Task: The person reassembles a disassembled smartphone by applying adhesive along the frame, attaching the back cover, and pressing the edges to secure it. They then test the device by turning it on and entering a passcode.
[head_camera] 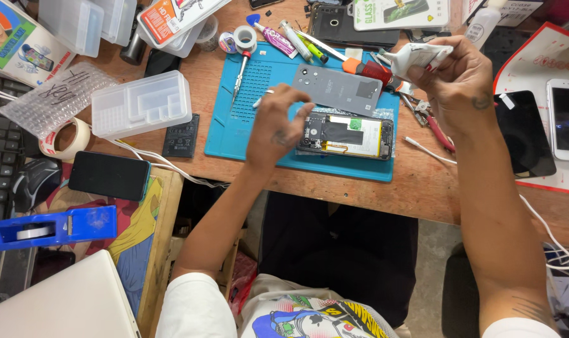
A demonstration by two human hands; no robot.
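On a blue repair mat point(234, 134), the left hand point(278, 128) pinches a thin tool beside an opened smartphone point(347, 136) while the right hand point(450, 75) grips a white glue tube point(416, 56), suggesting adhesive application needing steady aim.

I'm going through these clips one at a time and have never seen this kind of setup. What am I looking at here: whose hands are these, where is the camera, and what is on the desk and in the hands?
There is one picture, taken by a camera worn on a person's head, looking down at their own two bare hands. No machine is involved.

The left hand rests on an opened phone with its insides showing, and seems to hold a thin tool, though that is hard to make out. The phone lies on a blue work mat on a wooden desk. The right hand is raised above the mat and grips a crumpled white tube.

A grey back cover lies just behind the phone. A screwdriver lies on the mat's left part. Left of the mat are a clear plastic box, a dark phone and a blue tape dispenser.
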